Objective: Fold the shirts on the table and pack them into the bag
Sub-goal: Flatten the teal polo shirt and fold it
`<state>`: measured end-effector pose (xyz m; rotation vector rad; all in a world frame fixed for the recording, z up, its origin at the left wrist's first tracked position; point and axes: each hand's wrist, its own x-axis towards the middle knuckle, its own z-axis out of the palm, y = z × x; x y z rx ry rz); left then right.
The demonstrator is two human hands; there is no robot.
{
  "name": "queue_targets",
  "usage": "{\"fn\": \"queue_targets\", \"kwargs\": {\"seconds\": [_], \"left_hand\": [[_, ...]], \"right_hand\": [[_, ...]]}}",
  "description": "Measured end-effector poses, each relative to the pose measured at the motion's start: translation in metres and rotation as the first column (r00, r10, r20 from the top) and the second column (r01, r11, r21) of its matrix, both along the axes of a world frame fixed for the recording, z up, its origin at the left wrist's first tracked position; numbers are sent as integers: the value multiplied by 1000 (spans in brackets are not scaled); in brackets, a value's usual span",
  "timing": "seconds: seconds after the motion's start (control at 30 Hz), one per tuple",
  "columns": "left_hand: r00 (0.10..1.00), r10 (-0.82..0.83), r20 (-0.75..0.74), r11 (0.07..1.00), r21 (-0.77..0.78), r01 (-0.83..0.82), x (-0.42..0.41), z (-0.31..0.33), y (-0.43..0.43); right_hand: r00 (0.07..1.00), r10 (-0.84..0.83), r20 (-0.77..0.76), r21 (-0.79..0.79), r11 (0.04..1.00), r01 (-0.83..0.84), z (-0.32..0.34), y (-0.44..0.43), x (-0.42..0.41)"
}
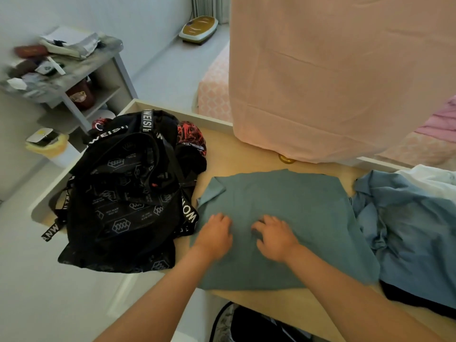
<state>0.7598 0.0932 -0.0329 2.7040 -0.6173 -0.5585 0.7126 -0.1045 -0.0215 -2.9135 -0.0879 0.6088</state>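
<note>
A teal shirt (283, 213) lies partly folded and flat on the wooden table (249, 154), collar toward the left. Both hands rest on its near middle. My left hand (216, 230) presses down on the cloth with bent fingers. A little to the right, my right hand (275, 236) has its fingers spread and arched, tips touching the fabric. Left of the shirt, a black backpack (123, 193) with white lettering on its straps slumps over the table's left edge. A crumpled light blue shirt (407, 218) lies to the right, with a white garment (434, 180) behind it.
A pink cloth (333, 70) hangs down over the table's far side, with a gold lid (286, 158) at its hem. A red and black garment (191, 137) sits behind the backpack. A cluttered grey shelf (74, 70) and a yellow-lined bin (48, 144) stand at the left.
</note>
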Motion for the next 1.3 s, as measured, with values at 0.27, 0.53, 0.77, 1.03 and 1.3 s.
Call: {"fn": "queue_targets", "kwargs": {"seconds": [0.27,0.53,0.77,1.03,1.3], "left_hand": [[982,188,-18,943,283,-175,86,-27,6],[937,348,38,910,-252,-328,65,-16,9],[910,414,1,910,11,-414,-45,-12,45],[944,316,-90,943,-76,-323,-79,-16,97],[706,498,-503,718,-218,-661,-76,-8,84]], "right_hand": [[997,75,-11,-23,997,-75,-24,-23,20],[1000,24,1,-128,992,-24,-24,-17,39],[990,110,84,-28,994,-108,-15,55,27],[942,325,-86,-57,942,-330,-22,118,-33],[995,12,103,205,978,-33,-8,113,-34]]}}
